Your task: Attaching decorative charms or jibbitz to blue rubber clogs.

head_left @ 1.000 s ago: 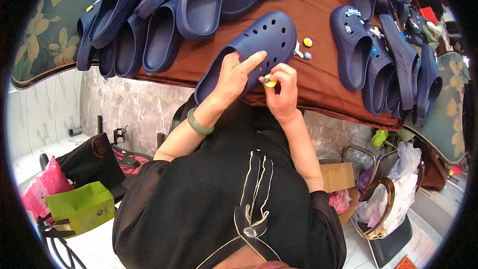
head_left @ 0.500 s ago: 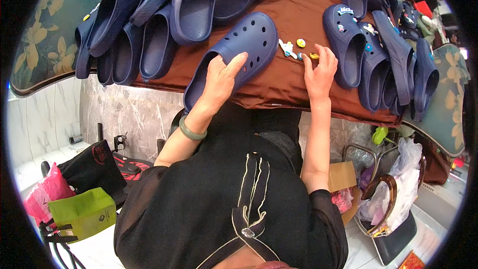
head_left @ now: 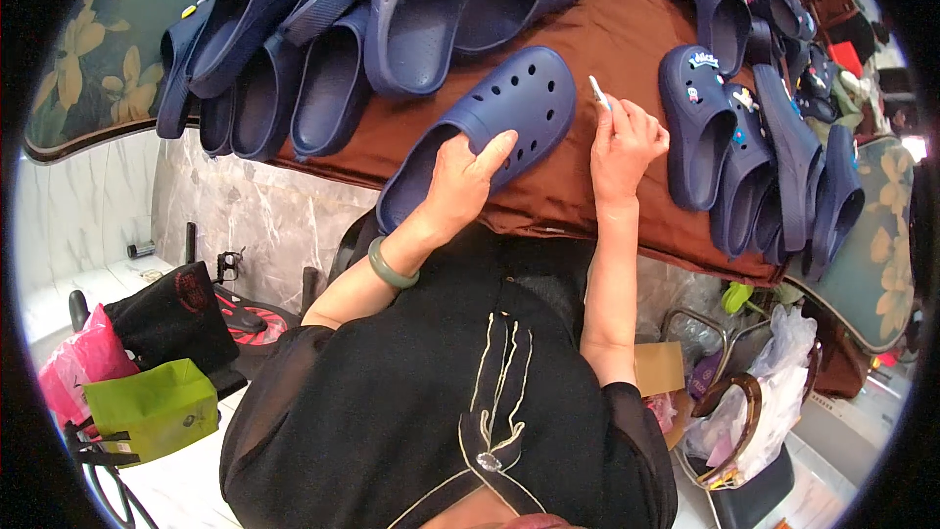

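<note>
A navy blue clog (head_left: 539,98) with round holes in its upper lies tilted, its toe pointing away to the right. My left hand (head_left: 458,186) grips it at the foot opening, thumb over the upper and fingers inside, partly hidden. Just right of the toe, my right hand (head_left: 627,149) is closed in a pinch on a small white shoe charm (head_left: 596,92), held above the brown cloth (head_left: 607,15). Whether other small charms are under or in that hand, I cannot tell.
Several navy clogs (head_left: 416,34) stand at the left on the cloth-covered table. More clogs with charms (head_left: 692,127) line the right side. Below are a green bag (head_left: 152,409), a pink bag (head_left: 88,358), a cardboard box (head_left: 658,367) and a chair with plastic bags (head_left: 749,402).
My right hand has picked up the white charm from the cloth and closed its fingers on it. The yellow charms beside it no longer show. The whole view has shifted slightly.
</note>
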